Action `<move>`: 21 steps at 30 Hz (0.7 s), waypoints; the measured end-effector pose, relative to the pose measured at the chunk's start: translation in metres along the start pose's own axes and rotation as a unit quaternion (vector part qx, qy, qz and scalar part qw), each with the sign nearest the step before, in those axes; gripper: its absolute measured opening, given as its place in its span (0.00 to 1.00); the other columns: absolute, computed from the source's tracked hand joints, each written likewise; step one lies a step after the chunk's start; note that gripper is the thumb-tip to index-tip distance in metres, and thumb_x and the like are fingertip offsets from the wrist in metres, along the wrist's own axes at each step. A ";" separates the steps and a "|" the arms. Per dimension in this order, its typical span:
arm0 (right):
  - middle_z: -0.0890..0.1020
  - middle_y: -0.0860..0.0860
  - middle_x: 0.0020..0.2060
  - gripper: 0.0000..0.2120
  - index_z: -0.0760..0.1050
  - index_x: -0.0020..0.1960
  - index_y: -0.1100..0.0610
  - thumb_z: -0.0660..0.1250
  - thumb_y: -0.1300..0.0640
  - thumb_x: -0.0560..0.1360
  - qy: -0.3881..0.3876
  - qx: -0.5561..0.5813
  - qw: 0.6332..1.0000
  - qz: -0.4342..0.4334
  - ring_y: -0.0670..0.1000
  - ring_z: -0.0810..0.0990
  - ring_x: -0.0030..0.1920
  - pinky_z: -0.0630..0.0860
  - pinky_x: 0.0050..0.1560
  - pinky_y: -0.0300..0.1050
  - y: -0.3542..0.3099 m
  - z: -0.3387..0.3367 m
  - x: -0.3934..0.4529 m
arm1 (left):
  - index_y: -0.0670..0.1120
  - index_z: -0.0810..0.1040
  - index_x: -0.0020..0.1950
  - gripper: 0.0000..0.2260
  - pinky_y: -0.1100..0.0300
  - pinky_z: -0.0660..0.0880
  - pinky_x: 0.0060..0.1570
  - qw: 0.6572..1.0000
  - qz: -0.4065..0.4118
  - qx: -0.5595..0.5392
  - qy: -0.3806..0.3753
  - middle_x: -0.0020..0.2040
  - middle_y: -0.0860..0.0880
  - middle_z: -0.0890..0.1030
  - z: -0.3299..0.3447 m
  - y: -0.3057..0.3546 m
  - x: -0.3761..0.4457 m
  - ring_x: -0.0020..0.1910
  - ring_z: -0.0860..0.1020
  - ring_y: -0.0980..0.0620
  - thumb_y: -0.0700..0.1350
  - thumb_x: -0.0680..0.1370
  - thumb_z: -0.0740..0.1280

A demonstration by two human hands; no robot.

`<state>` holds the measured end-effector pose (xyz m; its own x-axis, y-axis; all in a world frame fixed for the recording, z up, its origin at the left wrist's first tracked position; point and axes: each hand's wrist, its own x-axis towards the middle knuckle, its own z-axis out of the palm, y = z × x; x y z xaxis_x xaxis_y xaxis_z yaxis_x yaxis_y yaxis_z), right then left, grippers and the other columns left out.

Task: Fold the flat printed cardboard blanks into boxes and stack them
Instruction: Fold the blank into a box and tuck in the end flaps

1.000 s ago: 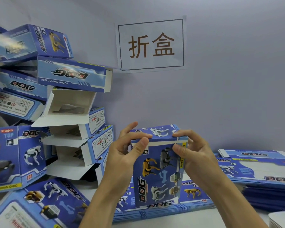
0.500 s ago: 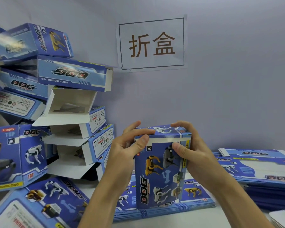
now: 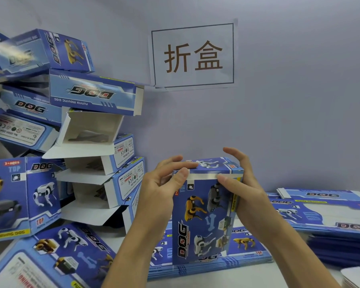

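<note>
Here we have the upright box (image 3: 204,221) as our landmark, standing on a flat stack of blanks (image 3: 212,265) that lies on the white table (image 3: 247,275). Our left hand (image 3: 160,194) holds the box's upper left corner, thumb pressed on the front near the white flap edge and fingers curled over the top, so its grip is clamped on the box. Our right hand (image 3: 239,190) wraps the upper right corner, thumb on the front, fingers arched over the top panel, also clamped on the box. Nearest us, left of the box, a folded box lies flat (image 3: 56,258). Right of the box sits a second pile of blanks (image 3: 328,215). Further left rises a leaning heap of folded boxes (image 3: 75,125), several with open white flaps. Behind the box, on the wall, hangs a paper sign (image 3: 192,56).
</note>
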<state>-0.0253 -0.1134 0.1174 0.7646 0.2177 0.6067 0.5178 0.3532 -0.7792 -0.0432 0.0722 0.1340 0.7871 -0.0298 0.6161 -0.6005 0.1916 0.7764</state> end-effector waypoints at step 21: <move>0.82 0.63 0.53 0.28 0.71 0.65 0.36 0.69 0.60 0.71 0.016 0.011 1.000 0.004 0.64 0.85 0.49 0.83 0.44 0.56 -0.005 0.003 -0.003 | 0.54 0.87 0.53 0.14 0.52 0.81 0.49 0.995 -0.019 0.012 -0.099 0.69 0.64 0.74 -0.016 0.003 -0.002 0.68 0.75 0.56 0.54 0.69 0.75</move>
<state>-0.0313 -0.1131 0.1204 0.7809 0.1923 0.5943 0.5029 0.3707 -0.7808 -0.0439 0.0881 0.1331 0.7674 -0.2288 0.5990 -0.5762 0.1638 0.8007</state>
